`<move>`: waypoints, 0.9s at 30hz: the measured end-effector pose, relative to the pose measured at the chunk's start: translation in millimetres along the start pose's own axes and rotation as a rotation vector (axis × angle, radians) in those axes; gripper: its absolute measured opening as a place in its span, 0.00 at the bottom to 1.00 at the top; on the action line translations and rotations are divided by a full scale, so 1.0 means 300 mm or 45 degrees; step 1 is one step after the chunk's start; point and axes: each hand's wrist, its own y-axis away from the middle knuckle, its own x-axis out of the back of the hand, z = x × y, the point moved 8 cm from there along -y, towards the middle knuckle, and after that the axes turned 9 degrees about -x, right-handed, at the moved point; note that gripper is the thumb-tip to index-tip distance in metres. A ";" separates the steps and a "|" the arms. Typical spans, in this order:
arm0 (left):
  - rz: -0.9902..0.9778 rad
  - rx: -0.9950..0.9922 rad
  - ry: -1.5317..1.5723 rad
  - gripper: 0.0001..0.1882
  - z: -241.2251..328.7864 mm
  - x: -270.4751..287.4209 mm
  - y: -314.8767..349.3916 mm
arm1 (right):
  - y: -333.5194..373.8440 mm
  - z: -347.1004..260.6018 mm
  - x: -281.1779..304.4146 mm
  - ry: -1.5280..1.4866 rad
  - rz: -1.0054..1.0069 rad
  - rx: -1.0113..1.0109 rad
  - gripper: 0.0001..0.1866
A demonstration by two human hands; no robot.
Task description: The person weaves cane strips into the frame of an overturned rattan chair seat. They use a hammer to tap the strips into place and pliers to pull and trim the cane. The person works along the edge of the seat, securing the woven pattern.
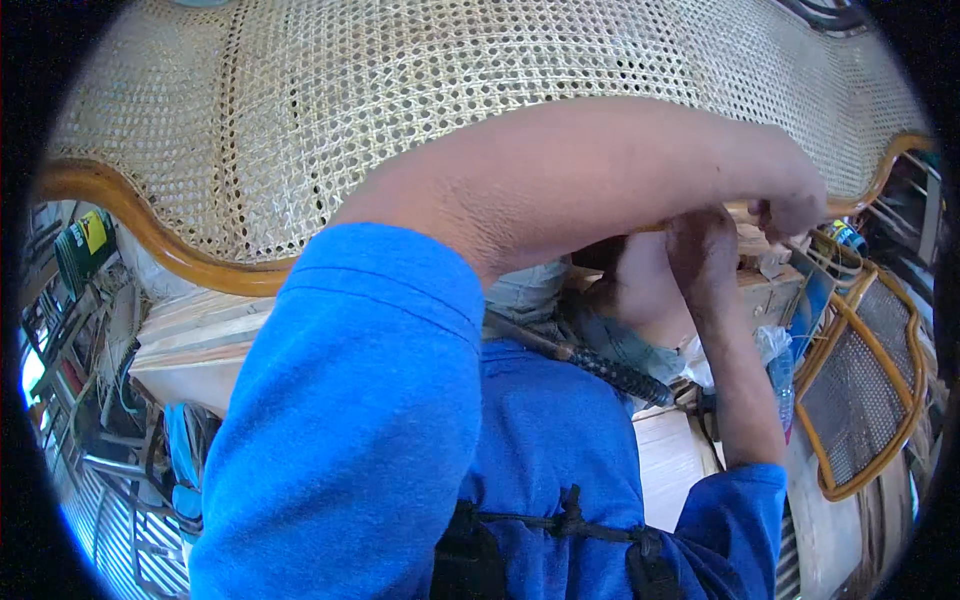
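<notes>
A large woven cane panel fills the far side, edged along its near side by a curved, varnished brown wooden rim. My left arm, in a blue sleeve, stretches across the panel to the right. At its end my left hand is closed with curled fingers by the right part of the rim; whatever lies inside them is hidden. From the lower right comes my right forearm, and my right hand is beneath the left forearm, close to the rim. The fingers of the right hand are hidden.
At the right leans a smaller wooden frame with cane mesh. A clear plastic bottle stands beside a plastic bag. A dark ribbed rod-like thing crosses near my lap. Far left are a green-and-yellow can and cluttered frames.
</notes>
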 end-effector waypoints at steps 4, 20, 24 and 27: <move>0.093 -0.048 0.005 0.10 -0.042 0.015 -0.028 | 0.039 -0.026 0.157 -0.631 0.486 -0.016 0.14; 0.127 0.239 0.452 0.08 -0.109 -0.017 0.014 | 0.536 -0.007 0.027 -1.416 -0.450 -0.459 0.16; 0.082 0.231 0.509 0.07 -0.115 -0.033 -0.007 | 0.510 0.068 0.013 -1.493 -0.389 -0.802 0.16; 0.085 0.224 0.544 0.08 -0.133 -0.041 -0.002 | 0.459 0.067 0.023 -1.408 -0.333 -0.713 0.17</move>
